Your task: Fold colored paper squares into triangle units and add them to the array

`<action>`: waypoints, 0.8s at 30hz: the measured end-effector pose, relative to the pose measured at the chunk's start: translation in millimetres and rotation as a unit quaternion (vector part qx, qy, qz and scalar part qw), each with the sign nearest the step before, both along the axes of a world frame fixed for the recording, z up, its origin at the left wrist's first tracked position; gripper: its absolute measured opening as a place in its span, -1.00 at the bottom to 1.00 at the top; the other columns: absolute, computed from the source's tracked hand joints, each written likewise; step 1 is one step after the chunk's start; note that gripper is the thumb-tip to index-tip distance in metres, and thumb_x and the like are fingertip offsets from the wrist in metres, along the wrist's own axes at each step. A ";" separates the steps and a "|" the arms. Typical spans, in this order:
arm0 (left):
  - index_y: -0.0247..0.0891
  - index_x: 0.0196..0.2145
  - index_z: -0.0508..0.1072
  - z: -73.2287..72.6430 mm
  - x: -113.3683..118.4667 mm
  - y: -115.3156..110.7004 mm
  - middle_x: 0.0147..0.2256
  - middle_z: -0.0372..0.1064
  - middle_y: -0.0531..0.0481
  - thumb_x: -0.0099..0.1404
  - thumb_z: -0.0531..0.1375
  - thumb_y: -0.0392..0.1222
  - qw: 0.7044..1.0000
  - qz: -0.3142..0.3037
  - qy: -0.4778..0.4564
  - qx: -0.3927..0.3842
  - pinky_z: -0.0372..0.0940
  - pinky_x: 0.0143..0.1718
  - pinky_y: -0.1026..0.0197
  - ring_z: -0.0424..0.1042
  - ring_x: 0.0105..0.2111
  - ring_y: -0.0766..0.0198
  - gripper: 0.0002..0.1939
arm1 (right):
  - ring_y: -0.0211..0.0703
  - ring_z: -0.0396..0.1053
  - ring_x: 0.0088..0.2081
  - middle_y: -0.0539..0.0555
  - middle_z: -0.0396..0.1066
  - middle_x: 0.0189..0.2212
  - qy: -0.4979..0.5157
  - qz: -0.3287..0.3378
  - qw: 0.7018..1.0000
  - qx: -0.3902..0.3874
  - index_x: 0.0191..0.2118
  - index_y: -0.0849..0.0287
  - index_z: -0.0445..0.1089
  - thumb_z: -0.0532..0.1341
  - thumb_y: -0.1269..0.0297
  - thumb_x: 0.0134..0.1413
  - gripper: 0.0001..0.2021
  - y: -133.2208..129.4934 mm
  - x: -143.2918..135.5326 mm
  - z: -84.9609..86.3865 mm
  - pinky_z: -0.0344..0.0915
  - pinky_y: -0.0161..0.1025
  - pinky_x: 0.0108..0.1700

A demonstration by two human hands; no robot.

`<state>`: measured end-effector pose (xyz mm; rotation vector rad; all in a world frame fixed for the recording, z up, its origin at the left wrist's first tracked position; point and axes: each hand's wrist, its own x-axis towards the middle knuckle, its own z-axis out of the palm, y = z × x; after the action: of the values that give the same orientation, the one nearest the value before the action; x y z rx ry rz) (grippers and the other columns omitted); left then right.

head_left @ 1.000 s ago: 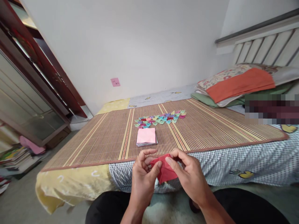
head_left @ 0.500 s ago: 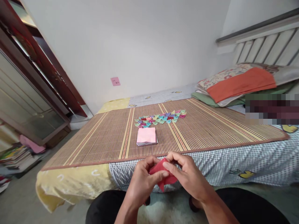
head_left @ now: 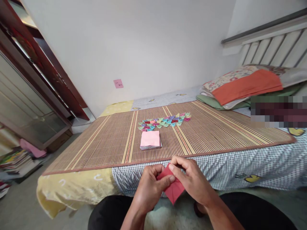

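Between my hands, just off the bed's front edge, is a folded piece of red paper, with crease lines and a point hanging down. My left hand pinches its left side with thumb and bent fingers. At its upper right edge my right hand is closed, thumb on the near face. Beyond them on the mat lies a stack of square paper with a pink sheet on top. Behind the stack stand rows of small colourful folded paper pieces.
A striped woven mat covers most of the bed. Pillows are piled at the right near the headboard. A pink note is on the wall. Books are stacked low at the left.
The red paper now shows a flatter, larger face, its lower point reaching further down. My left hand has shifted slightly right; my right hand stays nearly in place.
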<state>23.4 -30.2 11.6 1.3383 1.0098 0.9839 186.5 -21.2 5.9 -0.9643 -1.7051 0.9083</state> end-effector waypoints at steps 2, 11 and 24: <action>-0.28 -0.60 0.29 -2.4 0.2 1.9 -0.59 0.08 0.16 0.10 0.46 0.05 1.000 -0.006 -0.021 -0.011 -0.07 -0.53 0.33 0.00 -0.56 0.44 -0.50 | -0.25 0.13 -0.46 -0.09 0.13 -0.54 0.003 0.005 1.000 -0.006 -0.47 0.12 0.16 0.07 0.28 0.35 -0.70 0.1 1.3 -0.6 0.04 -0.29 -0.42; -0.33 -0.56 0.40 -3.9 0.7 2.2 -0.56 0.21 0.09 0.10 0.47 0.05 0.995 0.009 -0.099 -0.024 0.06 -0.47 0.33 0.13 -0.53 0.42 -0.56 | -0.26 0.18 -0.42 -0.09 0.20 -0.49 0.029 0.032 0.999 -0.008 -0.42 0.13 0.21 0.05 0.17 0.45 -0.66 -0.8 4.1 2.7 0.12 -0.31 -0.35; -0.32 -0.43 0.51 0.2 -2.6 5.5 -0.50 0.42 0.06 0.10 0.48 -0.03 0.985 0.122 -0.125 0.010 0.23 -0.44 0.34 0.30 -0.52 0.40 -0.67 | -0.25 0.14 -0.43 -0.09 0.15 -0.50 -0.035 0.047 0.998 -0.010 -0.43 0.11 0.13 0.06 0.20 0.44 -0.67 -5.5 4.3 0.8 0.10 -0.28 -0.36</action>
<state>20.8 -24.7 11.7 1.0895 0.9866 1.3142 190.8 -26.7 6.7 -0.9435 -1.8164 0.9645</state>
